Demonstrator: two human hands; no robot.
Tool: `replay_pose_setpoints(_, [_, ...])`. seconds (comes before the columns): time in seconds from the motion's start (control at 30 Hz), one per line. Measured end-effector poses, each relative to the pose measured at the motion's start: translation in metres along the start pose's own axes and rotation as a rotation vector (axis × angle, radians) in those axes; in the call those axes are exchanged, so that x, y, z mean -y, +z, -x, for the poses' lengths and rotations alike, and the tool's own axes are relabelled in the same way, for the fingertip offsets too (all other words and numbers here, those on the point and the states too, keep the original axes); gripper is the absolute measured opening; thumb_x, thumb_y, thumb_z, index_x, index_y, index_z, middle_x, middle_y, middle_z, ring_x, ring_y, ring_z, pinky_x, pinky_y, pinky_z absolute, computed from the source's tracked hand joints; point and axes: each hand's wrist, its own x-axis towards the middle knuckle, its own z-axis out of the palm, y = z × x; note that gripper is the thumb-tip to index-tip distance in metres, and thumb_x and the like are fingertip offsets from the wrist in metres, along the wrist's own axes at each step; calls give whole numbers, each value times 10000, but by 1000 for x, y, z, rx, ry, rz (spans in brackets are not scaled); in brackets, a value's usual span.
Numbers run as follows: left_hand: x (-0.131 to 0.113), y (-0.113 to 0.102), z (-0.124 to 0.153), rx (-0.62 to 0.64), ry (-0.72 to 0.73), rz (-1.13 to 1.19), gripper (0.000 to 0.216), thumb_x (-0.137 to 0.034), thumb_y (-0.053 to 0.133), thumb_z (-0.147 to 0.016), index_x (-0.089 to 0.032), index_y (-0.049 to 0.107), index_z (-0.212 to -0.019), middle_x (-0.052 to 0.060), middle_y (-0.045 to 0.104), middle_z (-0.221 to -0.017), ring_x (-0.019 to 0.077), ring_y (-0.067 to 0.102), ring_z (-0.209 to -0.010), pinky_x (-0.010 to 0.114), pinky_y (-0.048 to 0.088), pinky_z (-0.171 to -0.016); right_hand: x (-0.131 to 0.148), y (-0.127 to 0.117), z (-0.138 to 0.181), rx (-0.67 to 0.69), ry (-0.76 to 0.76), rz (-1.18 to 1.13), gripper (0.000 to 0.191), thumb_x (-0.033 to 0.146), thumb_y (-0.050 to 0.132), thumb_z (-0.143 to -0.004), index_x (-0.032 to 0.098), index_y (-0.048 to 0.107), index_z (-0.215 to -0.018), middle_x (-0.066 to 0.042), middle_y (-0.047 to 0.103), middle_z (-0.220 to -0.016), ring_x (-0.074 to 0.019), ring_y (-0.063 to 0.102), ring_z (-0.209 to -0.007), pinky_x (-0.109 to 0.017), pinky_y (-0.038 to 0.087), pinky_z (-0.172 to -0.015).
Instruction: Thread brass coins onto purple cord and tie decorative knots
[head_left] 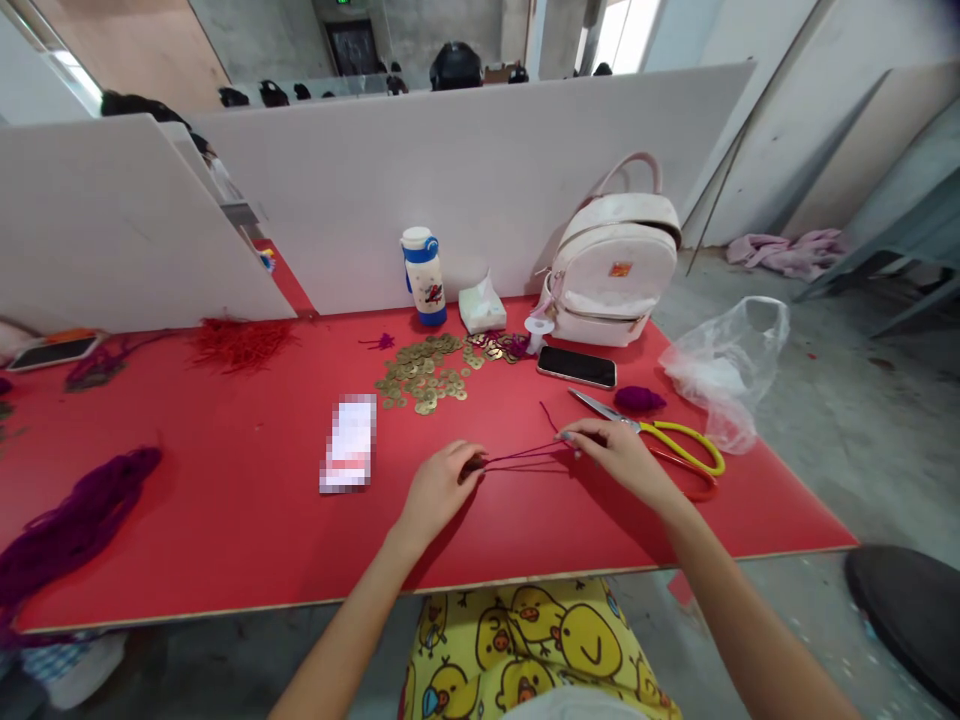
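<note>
Both my hands rest on the red table (225, 540) near its front edge. My left hand (439, 487) is closed, pinching one end of some thin purple cords (525, 456). My right hand (619, 455) pinches the other end, so the cords stretch taut between the two hands. Yellow-handled scissors (660, 432) lie just right of my right hand. A heap of brass coins (427, 372) sits behind the hands, toward the middle of the table.
A black phone (576, 366), a purple yarn ball (639, 399), a white backpack (619, 265), a tissue pack (481, 306) and a blue-white bottle (423, 275) stand at the back. Purple yarn (71, 525) lies left, red tassels (240, 342) far left. A plastic bag (724, 365) hangs off the right edge.
</note>
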Motion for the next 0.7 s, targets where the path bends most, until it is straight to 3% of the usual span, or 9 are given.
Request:
replay_pose_setpoints(0.13, [-4, -10, 3, 6, -34, -173, 245, -160, 570, -845, -249, 650, -1058, 46, 681, -1072, 217, 660, -918, 287, 490, -740, -3, -11, 9, 23, -15, 229, 268, 298, 507, -862, 229, 758, -927, -66, 770, -941, -266, 696, -812, -347, 486, -712])
replay_pose_setpoints(0.3, [1, -19, 13, -32, -64, -246, 194, -155, 538, -868, -235, 638, -1014, 47, 663, -1061, 231, 633, -989, 317, 494, -801, -7, -15, 18, 20, 0, 453, 279, 262, 479, -899, 239, 739, -997, -61, 757, -1041, -294, 700, -920, -377, 492, -754])
replay_pose_setpoints(0.43, [12, -19, 21, -76, -42, -268, 184, -175, 528, -887, -218, 639, -1027, 72, 641, -1118, 239, 606, -1047, 375, 496, -896, -9, -14, 20, 6, -47, 467, 283, 265, 454, -923, 225, 723, -1005, -74, 741, -1037, -272, 681, -939, -384, 500, -793])
replay_pose_setpoints(0.6, [19, -13, 36, -170, 23, -386, 353, -219, 494, -928, -233, 563, -1274, 96, 548, -1382, 272, 520, -1255, 463, 412, -1063, 7, -1, 21, -74, -202, 459, 271, 275, 470, -935, 213, 701, -1062, -106, 665, -1171, -287, 592, -1107, -470, 464, -966])
replay_pose_setpoints(0.7, [17, -5, 47, -146, 66, -459, 436, -271, 464, -959, -217, 464, -1391, 107, 487, -1461, 269, 469, -1325, 476, 359, -1113, 27, 19, 21, 6, -283, 393, 257, 265, 472, -955, 226, 689, -1087, -103, 654, -1183, -260, 578, -1131, -457, 471, -989])
